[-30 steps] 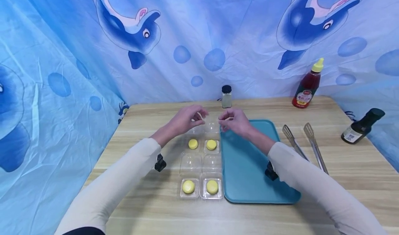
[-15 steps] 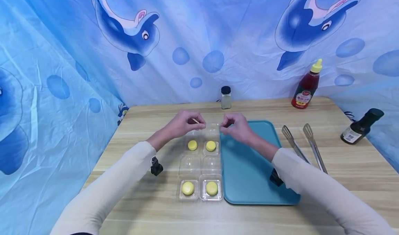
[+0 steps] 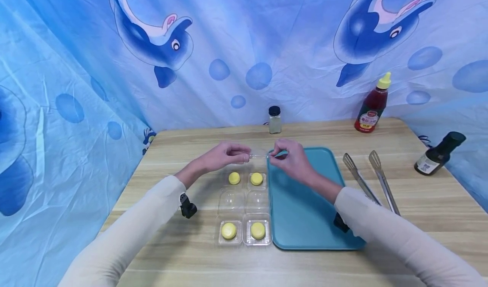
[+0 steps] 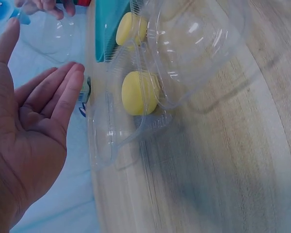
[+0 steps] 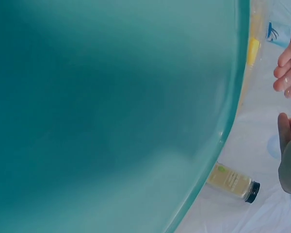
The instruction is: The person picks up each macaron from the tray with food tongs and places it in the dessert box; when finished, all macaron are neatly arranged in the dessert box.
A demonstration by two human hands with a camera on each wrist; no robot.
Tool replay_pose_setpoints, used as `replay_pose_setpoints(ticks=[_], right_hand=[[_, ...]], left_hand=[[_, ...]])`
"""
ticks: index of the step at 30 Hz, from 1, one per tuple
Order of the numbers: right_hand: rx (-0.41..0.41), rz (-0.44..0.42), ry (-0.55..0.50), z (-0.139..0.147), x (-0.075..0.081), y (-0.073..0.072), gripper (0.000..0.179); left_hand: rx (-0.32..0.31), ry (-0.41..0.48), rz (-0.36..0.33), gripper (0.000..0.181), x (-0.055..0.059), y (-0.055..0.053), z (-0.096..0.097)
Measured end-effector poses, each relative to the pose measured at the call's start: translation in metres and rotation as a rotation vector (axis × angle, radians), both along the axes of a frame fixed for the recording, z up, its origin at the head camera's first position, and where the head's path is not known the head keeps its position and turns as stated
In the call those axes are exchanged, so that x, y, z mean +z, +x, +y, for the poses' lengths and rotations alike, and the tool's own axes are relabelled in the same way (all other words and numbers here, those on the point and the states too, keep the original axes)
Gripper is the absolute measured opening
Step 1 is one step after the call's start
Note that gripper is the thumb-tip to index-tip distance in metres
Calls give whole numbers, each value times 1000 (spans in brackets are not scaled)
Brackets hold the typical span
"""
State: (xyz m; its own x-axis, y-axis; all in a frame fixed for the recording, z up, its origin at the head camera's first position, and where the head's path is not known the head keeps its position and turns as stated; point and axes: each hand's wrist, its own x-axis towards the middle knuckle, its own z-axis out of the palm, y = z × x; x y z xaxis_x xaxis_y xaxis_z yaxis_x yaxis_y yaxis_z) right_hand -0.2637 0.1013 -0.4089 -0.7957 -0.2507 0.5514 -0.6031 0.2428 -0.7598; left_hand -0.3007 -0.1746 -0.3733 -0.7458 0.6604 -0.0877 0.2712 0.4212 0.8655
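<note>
In the head view my right hand pinches the rim of a clear plastic lid, raised behind the back right box. My left hand is at the lid's other side; whether it touches is unclear. The left wrist view shows this left hand with long, straight fingers, thumb apart, and the domed lid beyond. Yellow macarons sit singly in clear boxes: back right, back left, front left, front right. The front boxes' lids lie folded back.
A teal tray adjoins the boxes on the right. Beyond it lie metal tongs. A dark bottle, a red sauce bottle and a small black-capped jar stand towards the table's right and back edges.
The clear lid has tilted up between the hands. My right fingers have closed on its rim, and the left fingers have come down slightly and straightened.
</note>
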Motion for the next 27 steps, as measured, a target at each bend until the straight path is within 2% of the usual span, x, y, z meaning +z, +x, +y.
replay_pose_setpoints(ticks=[5, 11, 13, 17, 19, 23, 27], right_hand=[[-4, 41, -6, -3, -1, 5, 25], [36, -26, 50, -2, -2, 6, 15], [71, -91, 98, -1, -1, 6, 24], [140, -254, 226, 2, 1, 6, 55], [153, -304, 298, 3, 1, 5, 65], [152, -294, 406, 3, -4, 4, 69], [127, -242, 469, 1, -7, 4, 68]], left_hand=[[-19, -19, -24, 54, 0, 1, -2], [-38, -35, 0, 60, -1, 1, -4], [-37, -58, 42, 61, -2, 1, -5], [-13, -111, 157, 66, -6, 3, -6], [2, -123, 199, 69, -9, 4, -7], [16, -152, 259, 68, -16, 7, -7], [-9, -207, 344, 68, -22, 11, -6]])
